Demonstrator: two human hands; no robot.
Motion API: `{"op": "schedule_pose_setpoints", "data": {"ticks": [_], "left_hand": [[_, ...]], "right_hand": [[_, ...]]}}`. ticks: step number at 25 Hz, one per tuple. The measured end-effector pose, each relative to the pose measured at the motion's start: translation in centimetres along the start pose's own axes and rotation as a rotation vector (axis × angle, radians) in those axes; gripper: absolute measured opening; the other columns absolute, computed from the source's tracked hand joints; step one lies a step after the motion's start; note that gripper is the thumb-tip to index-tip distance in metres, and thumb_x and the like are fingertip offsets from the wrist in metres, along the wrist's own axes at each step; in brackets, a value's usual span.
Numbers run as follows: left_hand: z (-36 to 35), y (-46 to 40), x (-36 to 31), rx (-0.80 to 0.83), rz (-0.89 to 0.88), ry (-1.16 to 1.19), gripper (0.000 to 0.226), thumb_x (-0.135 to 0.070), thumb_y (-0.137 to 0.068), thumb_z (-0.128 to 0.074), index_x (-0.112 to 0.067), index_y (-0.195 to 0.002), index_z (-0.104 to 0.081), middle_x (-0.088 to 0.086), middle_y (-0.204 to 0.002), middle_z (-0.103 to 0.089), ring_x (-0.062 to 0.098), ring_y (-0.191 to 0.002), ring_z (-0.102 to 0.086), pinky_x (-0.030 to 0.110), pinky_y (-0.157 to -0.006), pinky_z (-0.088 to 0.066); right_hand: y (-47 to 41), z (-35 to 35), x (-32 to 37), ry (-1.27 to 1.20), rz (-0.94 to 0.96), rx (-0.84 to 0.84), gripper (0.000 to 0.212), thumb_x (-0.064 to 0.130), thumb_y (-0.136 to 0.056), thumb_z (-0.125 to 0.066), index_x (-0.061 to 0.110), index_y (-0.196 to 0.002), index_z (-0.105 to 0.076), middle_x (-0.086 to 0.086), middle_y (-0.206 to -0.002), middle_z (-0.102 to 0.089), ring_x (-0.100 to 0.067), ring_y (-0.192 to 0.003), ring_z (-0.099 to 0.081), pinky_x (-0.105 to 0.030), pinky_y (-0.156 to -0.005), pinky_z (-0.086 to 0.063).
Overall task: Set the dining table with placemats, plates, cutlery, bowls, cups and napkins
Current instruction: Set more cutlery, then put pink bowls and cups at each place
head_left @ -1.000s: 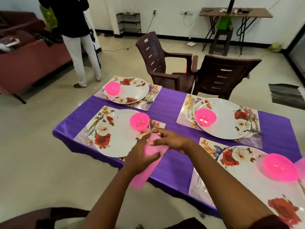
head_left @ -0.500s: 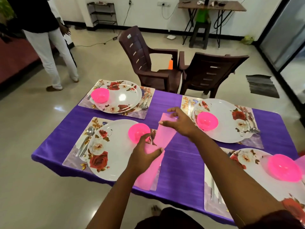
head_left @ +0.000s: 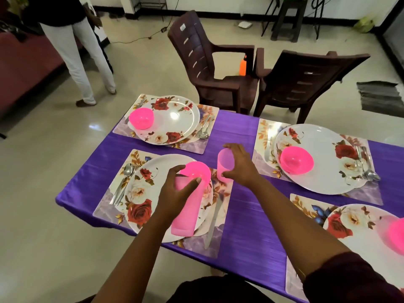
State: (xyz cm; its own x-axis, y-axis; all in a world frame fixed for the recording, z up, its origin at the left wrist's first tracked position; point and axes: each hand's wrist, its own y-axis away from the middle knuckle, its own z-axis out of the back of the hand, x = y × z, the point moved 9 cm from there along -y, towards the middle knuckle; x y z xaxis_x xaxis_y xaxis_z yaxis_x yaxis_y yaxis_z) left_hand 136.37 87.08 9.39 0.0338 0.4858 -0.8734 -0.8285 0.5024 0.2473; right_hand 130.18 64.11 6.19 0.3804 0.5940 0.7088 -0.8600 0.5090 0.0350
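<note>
Looking down over the purple tablecloth (head_left: 251, 226), we hold pink cups in both hands above the near-left place setting. Our left hand (head_left: 175, 194) curls its fingers and thumb round the upper end of a tall pink stack of cups (head_left: 185, 211), which hangs tilted over the rose-patterned plate (head_left: 144, 191), its lower end toward the plate's near edge. Our right hand (head_left: 239, 166) grips a single translucent pink cup (head_left: 225, 166), thumb at its base and fingers over its top, just beside the floral placemat (head_left: 220, 193) at its far right corner; whether the cup touches the cloth we cannot tell. A pink bowl (head_left: 196, 170) sits at the far edge of this plate, partly behind our left fingers. A spoon and fork (head_left: 125, 180) lie on the mat to the plate's left, and a knife (head_left: 213, 224) lies to its right. Three more settings with plates and pink bowls are laid around the table. Two brown plastic chairs (head_left: 218, 68) stand at the far side, and a person in white trousers (head_left: 85, 62) stands on the floor at upper left.
</note>
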Motion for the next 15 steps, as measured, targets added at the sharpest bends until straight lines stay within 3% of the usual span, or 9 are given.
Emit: {"op": "schedule_pose_setpoints", "data": {"ticks": [4,12,15], "left_hand": [[0.2,0.1,1.2,-0.006,0.035,0.006,0.068,-0.068,-0.067,-0.064,-0.046,-0.127,-0.038,-0.010,-0.123,-0.052,0.010,-0.097,-0.060,0.036,-0.075,-0.059],[0.3,0.0,1.6,0.000,0.066,0.036,0.075,-0.070,-0.066,-0.063,-0.043,-0.131,-0.038,-0.008,-0.127,-0.050,0.014,-0.100,-0.060,0.041,-0.078,-0.060],[0.4,0.2,1.8,-0.014,0.055,0.042,0.080,-0.072,-0.064,-0.063,-0.043,-0.133,-0.035,-0.006,-0.132,-0.050,0.018,-0.104,-0.060,0.042,-0.078,-0.060]], "right_hand": [[0.0,-1.1,-0.3,0.010,-0.010,0.024,0.092,0.018,-0.058,-0.088,0.025,-0.137,-0.041,0.000,-0.139,-0.039,-0.026,-0.125,-0.041,-0.034,-0.088,-0.046],[-0.1,-2.0,-0.2,0.092,-0.074,0.100,0.104,0.022,-0.056,-0.090,0.030,-0.143,-0.032,-0.005,-0.140,-0.038,-0.033,-0.128,-0.040,-0.048,-0.096,-0.048],[0.2,-2.0,-0.4,0.064,-0.158,0.134,0.115,0.036,-0.053,-0.093,0.036,-0.146,-0.024,-0.007,-0.146,-0.031,-0.039,-0.132,-0.035,-0.056,-0.102,-0.041]]}}
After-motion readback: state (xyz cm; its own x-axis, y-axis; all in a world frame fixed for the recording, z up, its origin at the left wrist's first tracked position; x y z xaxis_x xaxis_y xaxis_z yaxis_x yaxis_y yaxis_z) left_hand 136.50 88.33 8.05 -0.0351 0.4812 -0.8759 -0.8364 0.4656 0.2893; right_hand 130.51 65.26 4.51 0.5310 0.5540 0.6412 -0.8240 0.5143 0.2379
